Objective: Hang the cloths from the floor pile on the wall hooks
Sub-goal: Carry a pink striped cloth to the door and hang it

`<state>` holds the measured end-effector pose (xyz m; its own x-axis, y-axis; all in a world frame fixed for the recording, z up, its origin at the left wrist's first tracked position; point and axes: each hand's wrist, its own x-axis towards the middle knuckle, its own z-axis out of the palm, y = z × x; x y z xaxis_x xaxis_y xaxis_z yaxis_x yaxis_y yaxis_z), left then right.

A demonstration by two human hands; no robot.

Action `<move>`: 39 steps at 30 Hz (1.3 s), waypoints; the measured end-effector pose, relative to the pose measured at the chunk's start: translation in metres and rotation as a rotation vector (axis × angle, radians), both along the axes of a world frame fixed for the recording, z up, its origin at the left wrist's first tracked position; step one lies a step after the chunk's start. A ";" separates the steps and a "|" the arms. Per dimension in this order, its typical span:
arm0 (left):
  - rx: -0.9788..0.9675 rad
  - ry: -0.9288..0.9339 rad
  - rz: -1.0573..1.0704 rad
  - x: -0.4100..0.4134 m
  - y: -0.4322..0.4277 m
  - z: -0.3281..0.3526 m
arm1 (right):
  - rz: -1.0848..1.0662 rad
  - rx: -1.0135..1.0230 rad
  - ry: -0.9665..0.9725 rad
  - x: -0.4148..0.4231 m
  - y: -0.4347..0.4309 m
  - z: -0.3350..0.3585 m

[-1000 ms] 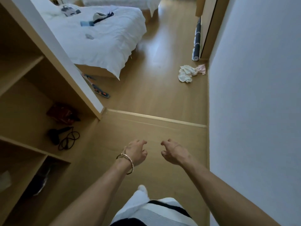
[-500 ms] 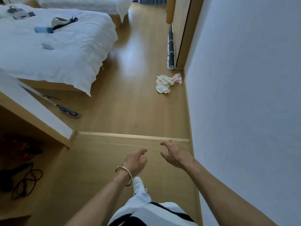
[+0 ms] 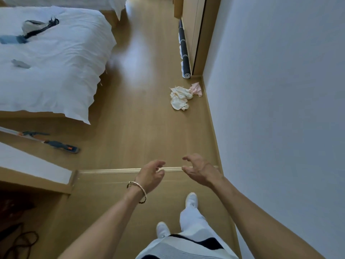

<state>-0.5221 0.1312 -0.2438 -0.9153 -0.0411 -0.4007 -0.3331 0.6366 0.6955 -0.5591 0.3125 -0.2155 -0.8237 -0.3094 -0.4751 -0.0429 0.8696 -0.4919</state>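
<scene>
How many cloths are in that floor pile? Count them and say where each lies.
2 distinguishable: a crumpled cream cloth on the wooden floor, and a pink cloth touching its far side, nearer the pale wall. The cream heap may hold more.

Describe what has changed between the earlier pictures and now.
The person has stepped forward along the wall, so the pile of cloths looks nearer and the shelf unit has slid out to the left of the view. Nothing was picked up or let go. The left hand and right hand stay empty, with loosely curled fingers; the pile lies as before.
</scene>
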 end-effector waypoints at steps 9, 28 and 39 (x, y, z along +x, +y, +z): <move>-0.041 0.033 0.103 -0.117 -0.020 0.012 | 0.055 -0.099 0.008 -0.137 -0.022 -0.013; -0.208 0.103 0.125 -0.375 0.001 0.055 | 0.144 -0.104 0.018 -0.413 0.017 0.003; -0.169 0.009 -0.026 -0.505 0.025 0.016 | -0.027 -0.061 -0.069 -0.517 0.051 -0.013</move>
<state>-1.0274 0.1558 -0.2275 -0.9206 -0.0832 -0.3814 -0.3087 0.7534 0.5807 -1.0756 0.3640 -0.2281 -0.7982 -0.3174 -0.5120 0.0159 0.8386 -0.5446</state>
